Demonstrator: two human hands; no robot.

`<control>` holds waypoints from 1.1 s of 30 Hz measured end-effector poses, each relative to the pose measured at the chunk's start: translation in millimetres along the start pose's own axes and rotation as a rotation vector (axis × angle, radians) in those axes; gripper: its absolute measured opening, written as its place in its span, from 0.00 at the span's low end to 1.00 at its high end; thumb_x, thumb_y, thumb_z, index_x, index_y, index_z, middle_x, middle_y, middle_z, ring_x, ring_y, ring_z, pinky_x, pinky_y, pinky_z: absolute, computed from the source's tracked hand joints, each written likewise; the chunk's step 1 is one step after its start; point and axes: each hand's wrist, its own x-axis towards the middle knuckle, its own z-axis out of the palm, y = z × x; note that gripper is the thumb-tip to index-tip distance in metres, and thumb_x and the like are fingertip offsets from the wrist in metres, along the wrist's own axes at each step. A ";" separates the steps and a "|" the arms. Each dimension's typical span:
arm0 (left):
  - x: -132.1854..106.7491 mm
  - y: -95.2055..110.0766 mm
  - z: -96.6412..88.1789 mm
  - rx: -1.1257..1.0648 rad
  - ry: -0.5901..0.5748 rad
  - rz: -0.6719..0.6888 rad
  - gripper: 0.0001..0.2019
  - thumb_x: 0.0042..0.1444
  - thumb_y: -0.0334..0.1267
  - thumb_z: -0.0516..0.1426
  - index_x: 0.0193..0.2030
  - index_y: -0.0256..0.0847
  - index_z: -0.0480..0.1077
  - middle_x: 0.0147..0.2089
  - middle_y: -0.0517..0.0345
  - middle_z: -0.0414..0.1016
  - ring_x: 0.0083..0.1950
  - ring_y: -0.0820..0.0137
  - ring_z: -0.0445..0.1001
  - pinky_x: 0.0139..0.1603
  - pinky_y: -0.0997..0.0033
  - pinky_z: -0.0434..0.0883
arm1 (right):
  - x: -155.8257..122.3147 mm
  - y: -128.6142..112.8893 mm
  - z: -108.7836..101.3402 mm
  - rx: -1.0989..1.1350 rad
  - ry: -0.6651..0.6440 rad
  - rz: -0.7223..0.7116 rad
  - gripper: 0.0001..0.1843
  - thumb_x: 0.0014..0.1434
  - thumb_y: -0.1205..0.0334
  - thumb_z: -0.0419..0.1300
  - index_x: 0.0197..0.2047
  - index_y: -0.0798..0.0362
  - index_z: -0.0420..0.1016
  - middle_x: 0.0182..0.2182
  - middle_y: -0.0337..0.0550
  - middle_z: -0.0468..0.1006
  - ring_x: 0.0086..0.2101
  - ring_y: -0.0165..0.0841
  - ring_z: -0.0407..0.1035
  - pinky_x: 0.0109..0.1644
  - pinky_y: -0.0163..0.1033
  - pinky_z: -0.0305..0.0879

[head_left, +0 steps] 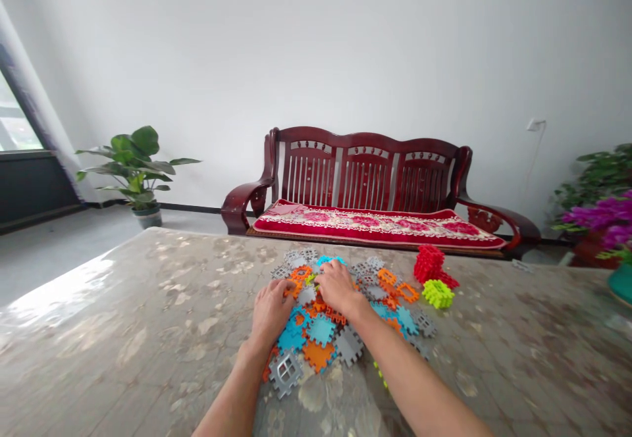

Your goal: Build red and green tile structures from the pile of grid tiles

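Observation:
A pile of flat interlocking plastic tiles (320,332) in grey, blue and orange lies on the marbled table (148,332). My left hand (270,312) rests on the pile's left side, fingers curled down onto an orange tile (295,285). My right hand (337,285) lies on the pile's middle, fingers bent over the tiles; what they pinch is hidden. A red built cluster (430,264) and a lime-green cluster (438,293) stand just right of the pile.
A dark wooden bench (365,174) with a red floral cushion stands behind the table. A potted green plant (135,167) is at the back left. Purple flowers in a teal pot (609,226) sit at the table's right edge.

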 end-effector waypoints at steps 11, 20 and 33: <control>0.8 -2.6 2.8 0.006 -0.012 0.002 0.15 0.56 0.32 0.52 0.46 0.47 0.76 0.54 0.56 0.77 0.55 0.63 0.72 0.60 0.62 0.63 | 9.5 -5.9 -6.5 -0.056 -0.015 -0.112 0.16 0.59 0.76 0.53 0.39 0.52 0.80 0.44 0.53 0.77 0.52 0.45 0.62 0.53 0.49 0.61; -0.1 -1.0 1.9 -0.010 -0.005 0.003 0.15 0.56 0.32 0.52 0.45 0.47 0.76 0.54 0.56 0.77 0.55 0.64 0.73 0.61 0.62 0.63 | 5.1 -1.7 4.8 -0.107 0.050 -0.154 0.19 0.60 0.77 0.49 0.48 0.55 0.75 0.47 0.55 0.74 0.51 0.44 0.62 0.54 0.48 0.60; 0.0 -1.2 1.4 -0.010 -0.021 -0.009 0.15 0.57 0.33 0.51 0.46 0.47 0.76 0.54 0.56 0.77 0.56 0.62 0.72 0.60 0.60 0.63 | -14.9 24.6 -5.6 0.490 0.146 -0.022 0.06 0.61 0.67 0.55 0.39 0.51 0.72 0.43 0.42 0.74 0.48 0.35 0.65 0.56 0.42 0.60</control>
